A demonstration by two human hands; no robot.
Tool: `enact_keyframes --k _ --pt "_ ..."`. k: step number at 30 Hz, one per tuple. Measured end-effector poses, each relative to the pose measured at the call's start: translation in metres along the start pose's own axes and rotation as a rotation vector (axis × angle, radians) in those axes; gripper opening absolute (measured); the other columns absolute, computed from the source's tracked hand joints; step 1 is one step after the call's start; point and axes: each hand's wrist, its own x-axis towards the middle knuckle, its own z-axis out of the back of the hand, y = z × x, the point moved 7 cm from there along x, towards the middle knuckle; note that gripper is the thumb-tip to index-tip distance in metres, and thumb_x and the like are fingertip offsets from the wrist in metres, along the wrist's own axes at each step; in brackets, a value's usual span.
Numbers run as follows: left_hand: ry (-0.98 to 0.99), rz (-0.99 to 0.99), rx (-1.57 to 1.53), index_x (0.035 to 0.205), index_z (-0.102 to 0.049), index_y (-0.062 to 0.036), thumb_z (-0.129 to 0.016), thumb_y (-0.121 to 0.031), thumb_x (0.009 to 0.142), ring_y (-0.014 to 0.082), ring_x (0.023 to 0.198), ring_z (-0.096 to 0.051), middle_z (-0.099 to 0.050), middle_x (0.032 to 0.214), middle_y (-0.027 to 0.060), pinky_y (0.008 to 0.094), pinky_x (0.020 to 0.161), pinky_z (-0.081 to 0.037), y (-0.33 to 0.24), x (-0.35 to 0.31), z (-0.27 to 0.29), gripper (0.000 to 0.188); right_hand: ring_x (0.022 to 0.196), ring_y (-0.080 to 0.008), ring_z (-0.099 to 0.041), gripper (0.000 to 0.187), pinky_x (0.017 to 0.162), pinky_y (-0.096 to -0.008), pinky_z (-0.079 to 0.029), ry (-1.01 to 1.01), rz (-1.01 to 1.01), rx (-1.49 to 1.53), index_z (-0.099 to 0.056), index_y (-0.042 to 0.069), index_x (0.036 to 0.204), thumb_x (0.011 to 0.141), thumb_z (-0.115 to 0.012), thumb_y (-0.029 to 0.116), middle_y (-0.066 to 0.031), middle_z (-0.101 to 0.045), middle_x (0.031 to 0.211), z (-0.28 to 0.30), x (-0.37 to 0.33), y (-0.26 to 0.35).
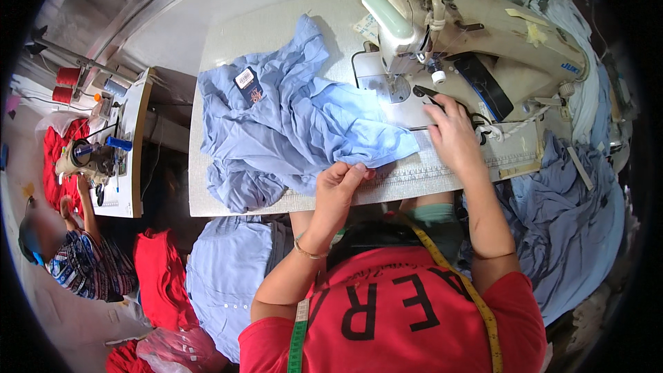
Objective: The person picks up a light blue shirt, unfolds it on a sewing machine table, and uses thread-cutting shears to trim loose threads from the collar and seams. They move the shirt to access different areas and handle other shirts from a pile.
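A light blue garment (276,121) lies bunched over the sewing table, with a dark tag (248,87) on top. At its near edge my left hand (340,183) pinches the cloth between thumb and fingers. My right hand (452,131) is curled at the right of the needle area, its thumb and fingertips at a small dark pointed tool (424,93); the fingers partly hide it. The sewing machine (483,24) stands just beyond, its presser foot (398,88) apart from both hands. The cloth's right corner lies to the left of my right wrist.
A dark flat phone-like object (483,86) leans by the machine. A ruler strip (442,171) runs along the table's front. Blue cloth (552,221) piles at the right; folded blue garments (224,269) lie below left. At far left, another person (90,255) sits by a second machine.
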Motion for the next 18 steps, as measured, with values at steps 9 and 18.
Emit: enact_keyframes --k 9,18 --pt "-0.065 -0.031 0.045 0.084 -0.063 0.0029 -0.058 -0.010 0.091 0.0102 0.079 -0.059 -0.064 0.083 0.0054 0.0243 0.077 -0.045 0.001 0.004 -0.004 0.015 0.094 -0.0316 -0.057 0.031 0.082 -0.0398 -0.047 0.125 -0.110 0.004 -0.055 0.002 0.112 0.081 -0.051 0.001 -0.0148 -0.056 0.103 -0.003 -0.001 -0.019" --pt "-0.137 -0.113 0.182 0.081 -0.065 0.0021 -0.059 -0.012 0.090 0.0059 0.071 -0.054 -0.064 0.078 0.0026 0.0217 0.065 -0.044 0.000 -0.001 -0.002 0.017 0.057 -0.0085 -0.053 0.028 0.057 -0.0256 -0.045 0.519 -0.362 1.027 -0.046 0.006 0.120 0.094 -0.046 0.015 -0.0064 -0.060 0.082 -0.009 -0.040 0.059"
